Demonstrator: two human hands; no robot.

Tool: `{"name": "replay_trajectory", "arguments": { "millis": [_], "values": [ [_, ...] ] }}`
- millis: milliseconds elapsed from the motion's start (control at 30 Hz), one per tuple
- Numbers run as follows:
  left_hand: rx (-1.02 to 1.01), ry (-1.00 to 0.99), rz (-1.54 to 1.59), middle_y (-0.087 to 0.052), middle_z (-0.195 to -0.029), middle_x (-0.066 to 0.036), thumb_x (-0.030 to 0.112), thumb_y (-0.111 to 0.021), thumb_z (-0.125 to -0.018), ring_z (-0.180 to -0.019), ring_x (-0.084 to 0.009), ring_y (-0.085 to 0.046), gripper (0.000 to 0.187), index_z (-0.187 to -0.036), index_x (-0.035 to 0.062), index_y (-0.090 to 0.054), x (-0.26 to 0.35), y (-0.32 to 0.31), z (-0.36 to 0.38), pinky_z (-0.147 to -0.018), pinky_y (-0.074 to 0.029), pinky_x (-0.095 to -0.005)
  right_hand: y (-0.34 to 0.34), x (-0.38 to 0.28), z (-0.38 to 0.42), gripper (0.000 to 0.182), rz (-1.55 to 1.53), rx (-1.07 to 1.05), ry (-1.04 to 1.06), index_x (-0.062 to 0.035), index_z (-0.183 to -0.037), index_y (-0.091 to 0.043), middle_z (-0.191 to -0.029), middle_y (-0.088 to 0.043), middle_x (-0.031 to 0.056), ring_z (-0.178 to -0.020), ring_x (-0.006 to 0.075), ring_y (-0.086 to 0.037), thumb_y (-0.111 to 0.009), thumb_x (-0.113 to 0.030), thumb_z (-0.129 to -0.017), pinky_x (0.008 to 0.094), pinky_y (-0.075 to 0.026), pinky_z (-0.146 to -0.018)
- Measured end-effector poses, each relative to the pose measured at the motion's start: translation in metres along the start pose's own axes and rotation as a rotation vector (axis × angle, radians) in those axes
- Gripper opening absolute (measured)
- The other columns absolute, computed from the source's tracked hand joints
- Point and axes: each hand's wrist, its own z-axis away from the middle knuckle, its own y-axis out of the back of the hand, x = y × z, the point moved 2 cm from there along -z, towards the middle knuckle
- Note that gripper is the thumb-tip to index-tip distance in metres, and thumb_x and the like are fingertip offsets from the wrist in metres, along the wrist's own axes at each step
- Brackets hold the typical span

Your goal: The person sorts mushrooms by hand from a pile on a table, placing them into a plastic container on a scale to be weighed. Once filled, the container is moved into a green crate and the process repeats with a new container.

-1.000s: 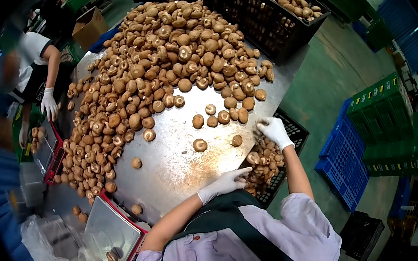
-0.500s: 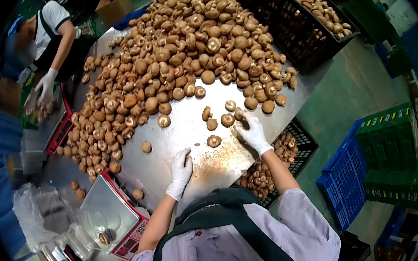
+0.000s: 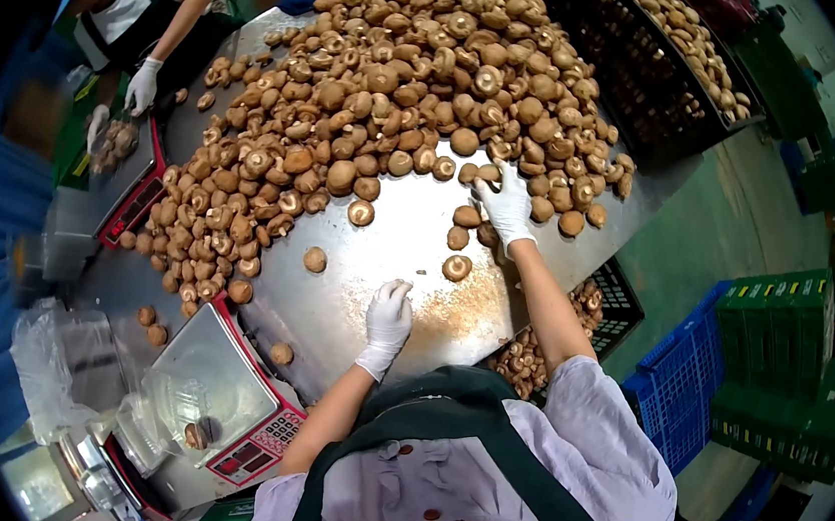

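We see brown shiitake mushrooms (image 3: 382, 79), whole and round-capped, heaped from the worktop's (image 3: 333, 303) far edge along its left side. Mixed poses: caps up, tipped sideways, some pale undersides and stems showing. We note a loose group (image 3: 458, 238) right of middle, partly hidden, its nearest mushroom underside up. A single mushroom (image 3: 314, 260) lies apart, nearer the left edge.

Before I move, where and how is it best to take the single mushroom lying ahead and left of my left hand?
Grip the mushroom by opposite sides of its cap, probably from above with the left hand: the cap looks rounded, and bare table all around leaves fingers room.
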Motion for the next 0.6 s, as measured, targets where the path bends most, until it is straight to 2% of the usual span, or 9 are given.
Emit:
{"name": "replay_trajectory", "arguments": {
  "millis": [33,133,167,267,367,400,533,600],
  "values": [
    [0.000,-0.031,-0.018,-0.058,-0.099,-0.013,0.001,-0.056,-0.075,-0.091,-0.0309,-0.056,0.027,-0.101,0.0068,-0.062,-0.001,-0.001,0.000,-0.079,-0.047,-0.0385,-0.002,0.001,-0.006,0.048,0.051,0.001,-0.058,-0.0132,-0.112,-0.057,-0.097,-0.062,0.0171,-0.092,0.0339,-0.058,-0.067,-0.040,-0.073,0.0429,-0.047,-0.077],
    [0.012,-0.046,-0.044,-0.058,-0.100,-0.013,0.002,-0.055,-0.075,-0.090,-0.0305,-0.056,0.027,-0.101,0.0072,-0.062,0.003,0.001,-0.001,-0.078,-0.047,-0.0384,-0.009,0.004,-0.018,0.043,0.224,-0.049,0.019,-0.0119,-0.102,-0.063,-0.093,-0.061,0.0153,-0.090,0.0331,-0.056,-0.065,-0.043,-0.072,0.0432,-0.047,-0.077],
    [0.003,-0.044,-0.057,-0.058,-0.100,-0.012,0.002,-0.055,-0.076,-0.090,-0.0306,-0.056,0.026,-0.100,0.0073,-0.062,0.005,0.003,0.000,-0.078,-0.047,-0.0384,-0.026,0.022,-0.022,0.043,0.176,0.096,0.132,-0.0098,-0.103,-0.063,-0.093,-0.061,0.0152,-0.090,0.0337,-0.056,-0.066,-0.041,-0.072,0.0416,-0.046,-0.080],
    [-0.007,-0.008,-0.049,-0.059,-0.099,-0.013,0.003,-0.055,-0.076,-0.090,-0.0305,-0.056,0.025,-0.100,0.0072,-0.063,0.005,0.003,0.003,-0.078,-0.047,-0.0385,-0.017,0.008,-0.019,0.045,-0.120,0.019,0.119,-0.0064,-0.105,-0.061,-0.103,-0.062,0.0161,-0.096,0.0327,-0.056,-0.067,-0.037,-0.072,0.0393,-0.045,-0.085],
    [-0.005,-0.001,-0.058,-0.058,-0.099,-0.013,0.003,-0.055,-0.076,-0.089,-0.0303,-0.056,0.025,-0.099,0.0073,-0.063,0.005,0.003,-0.001,-0.078,-0.047,-0.0385,-0.006,-0.014,-0.015,0.048,-0.125,-0.229,0.129,-0.0072,-0.105,-0.062,-0.101,-0.062,0.0175,-0.094,0.0320,-0.058,-0.069,-0.039,-0.071,0.0386,-0.045,-0.083],
    [-0.005,-0.007,-0.056,-0.058,-0.099,-0.013,0.003,-0.055,-0.077,-0.089,-0.0303,-0.056,0.025,-0.100,0.0073,-0.063,0.006,0.002,-0.001,-0.078,-0.047,-0.0384,-0.018,-0.004,-0.016,0.049,-0.101,-0.219,0.114,-0.0075,-0.104,-0.062,-0.100,-0.062,0.0177,-0.095,0.0321,-0.058,-0.069,-0.043,-0.070,0.0387,-0.046,-0.081],
    [-0.003,-0.013,-0.058,-0.058,-0.099,-0.012,0.004,-0.055,-0.076,-0.088,-0.0300,-0.056,0.026,-0.100,0.0073,-0.062,0.005,0.000,0.000,-0.077,-0.047,-0.0382,-0.035,-0.013,-0.023,0.073,-0.031,-0.153,0.252,-0.0123,-0.125,-0.049,-0.103,-0.061,0.0172,-0.090,0.0328,-0.058,-0.070,-0.050,-0.065,0.0389,-0.046,-0.081],
    [-0.001,-0.023,-0.071,-0.058,-0.099,-0.012,0.004,-0.055,-0.076,-0.088,-0.0300,-0.056,0.026,-0.100,0.0074,-0.062,0.005,0.002,-0.002,-0.077,-0.047,-0.0382,-0.039,-0.022,-0.023,0.073,-0.007,-0.197,0.286,-0.0121,-0.124,-0.050,-0.104,-0.061,0.0173,-0.091,0.0327,-0.057,-0.070,-0.050,-0.066,0.0389,-0.046,-0.081]
  ]
}}
